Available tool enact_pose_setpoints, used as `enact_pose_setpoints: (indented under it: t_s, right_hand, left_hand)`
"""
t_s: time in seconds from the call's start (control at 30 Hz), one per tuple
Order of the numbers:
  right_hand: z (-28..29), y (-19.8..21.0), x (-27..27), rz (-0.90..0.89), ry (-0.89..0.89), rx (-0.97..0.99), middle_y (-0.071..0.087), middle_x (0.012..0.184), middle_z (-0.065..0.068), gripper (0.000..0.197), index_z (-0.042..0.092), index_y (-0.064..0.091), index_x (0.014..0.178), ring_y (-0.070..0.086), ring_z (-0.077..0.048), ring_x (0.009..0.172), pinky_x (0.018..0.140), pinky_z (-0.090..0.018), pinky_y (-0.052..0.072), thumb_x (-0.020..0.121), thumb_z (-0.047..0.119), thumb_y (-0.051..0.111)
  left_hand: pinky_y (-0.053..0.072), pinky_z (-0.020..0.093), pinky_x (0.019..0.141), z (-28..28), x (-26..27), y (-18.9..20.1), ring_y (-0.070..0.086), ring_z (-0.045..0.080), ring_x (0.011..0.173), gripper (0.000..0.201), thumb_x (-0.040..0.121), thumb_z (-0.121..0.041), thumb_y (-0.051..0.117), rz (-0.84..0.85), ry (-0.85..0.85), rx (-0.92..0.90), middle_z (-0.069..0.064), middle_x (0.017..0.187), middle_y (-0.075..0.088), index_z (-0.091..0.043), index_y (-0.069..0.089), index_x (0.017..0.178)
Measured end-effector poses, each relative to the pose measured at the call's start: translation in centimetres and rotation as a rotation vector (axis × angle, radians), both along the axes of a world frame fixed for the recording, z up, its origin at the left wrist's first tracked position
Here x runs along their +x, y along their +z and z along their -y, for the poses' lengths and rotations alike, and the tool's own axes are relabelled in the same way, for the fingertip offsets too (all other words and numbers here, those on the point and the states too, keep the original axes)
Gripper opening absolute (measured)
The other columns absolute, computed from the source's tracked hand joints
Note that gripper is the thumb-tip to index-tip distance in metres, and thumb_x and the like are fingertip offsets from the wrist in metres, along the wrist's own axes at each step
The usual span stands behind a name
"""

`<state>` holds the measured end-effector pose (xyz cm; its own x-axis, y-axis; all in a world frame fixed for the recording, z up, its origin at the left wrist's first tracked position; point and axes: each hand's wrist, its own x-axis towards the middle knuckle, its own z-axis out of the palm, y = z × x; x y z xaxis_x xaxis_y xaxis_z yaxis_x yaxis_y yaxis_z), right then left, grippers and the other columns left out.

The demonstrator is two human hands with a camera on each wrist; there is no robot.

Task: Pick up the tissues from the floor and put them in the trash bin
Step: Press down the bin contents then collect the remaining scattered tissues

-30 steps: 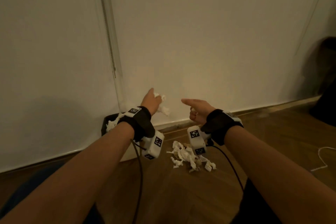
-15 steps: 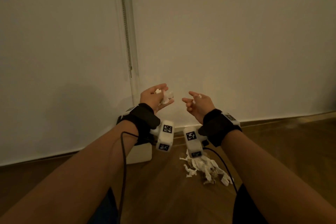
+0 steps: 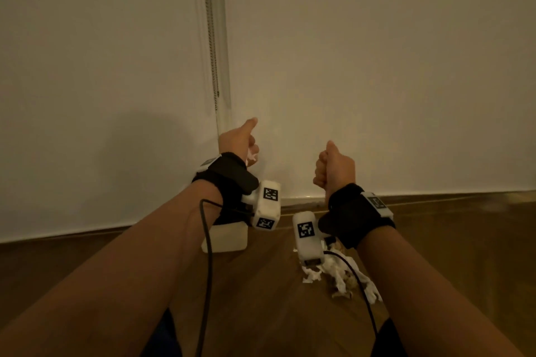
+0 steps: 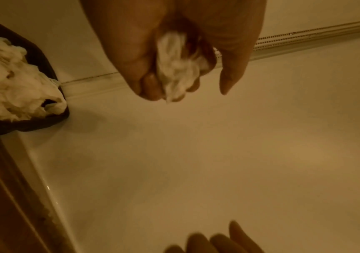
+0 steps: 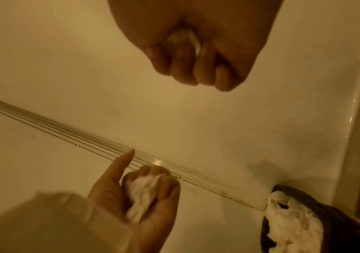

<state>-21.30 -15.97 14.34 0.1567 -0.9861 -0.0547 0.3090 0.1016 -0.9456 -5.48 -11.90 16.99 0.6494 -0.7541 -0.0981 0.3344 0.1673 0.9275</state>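
A pale, plain wall (image 3: 377, 66) fills the far side, washed in dim, warm yellowish light. Left of centre, a beaded chain (image 3: 213, 38) hangs straight down beside a narrow vertical strip (image 3: 224, 38). A soft shadow sits low on the wall at left. Along the bottom, a light skirting edge meets a dark brown wooden floor (image 3: 464, 240) on the near side.
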Motion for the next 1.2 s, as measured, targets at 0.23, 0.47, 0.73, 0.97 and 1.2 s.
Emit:
enact_pose_setpoints:
  t_s: [0.23,0.47,0.73,0.97,1.2]
  right_hand:
    - [1.8,-2.1,3.3,0.1,0.058,0.035,0.027,0.03,0.009,0.028,0.012,0.046,0.097,0.022,-0.007,0.023,0.034,-0.008,0.023,0.097,0.003,0.02]
    - [3.5,-7.0,7.8,-0.241,0.234,-0.094,0.037,0.059,0.003,0.025,0.016,0.051,0.086,0.03,-0.008,0.045,0.041,-0.018,0.024,0.1,0.021,0.031]
    - [5.9,-13.9,11.8,-0.878,0.406,-0.341,0.049,0.127,-0.015,0.039,0.01,0.056,0.127,0.058,-0.028,0.101,0.093,-0.028,0.05,0.093,-0.004,0.041]
    - [6.5,-16.9,16.1,-0.745,0.213,-0.452,0.059,0.08,0.01,0.013,0.024,0.061,0.085,0.057,-0.007,0.075,0.063,-0.017,0.047,0.08,0.021,0.072]
    - [7.1,-19.8,20.1,-1.034,0.459,-0.745,0.045,0.134,-0.008,0.034,0.006,0.057,0.124,0.049,-0.022,0.118,0.098,-0.018,0.032,0.092,0.017,0.055]
  left_hand:
    - [0.023,0.011,0.035,1.3,3.9,-2.5,0.027,0.009,0.025,0.05,0.09,-0.056,0.047,0.063,0.137,0.116,0.0,0.051,0.035,-0.015,0.039,0.063]
    - [0.039,0.024,0.049,1.2,11.4,-8.2,0.045,0.02,0.05,0.023,0.085,-0.027,0.066,0.256,0.154,0.32,0.008,0.069,0.052,-0.012,0.054,0.072]
    - [0.038,0.037,0.103,1.4,14.5,-13.8,0.044,0.036,0.122,0.043,0.09,-0.01,0.051,0.718,0.033,0.722,0.017,0.138,0.039,-0.017,0.047,0.133]
    - [0.039,0.016,0.085,2.8,15.1,-18.1,0.049,0.016,0.084,0.041,0.082,-0.009,0.067,0.878,0.093,0.52,0.008,0.115,0.04,-0.019,0.052,0.118]
    - [0.042,0.029,0.08,4.5,16.6,-21.0,0.051,0.018,0.098,0.018,0.08,-0.02,0.068,1.303,-0.008,0.664,0.001,0.11,0.05,-0.027,0.063,0.095]
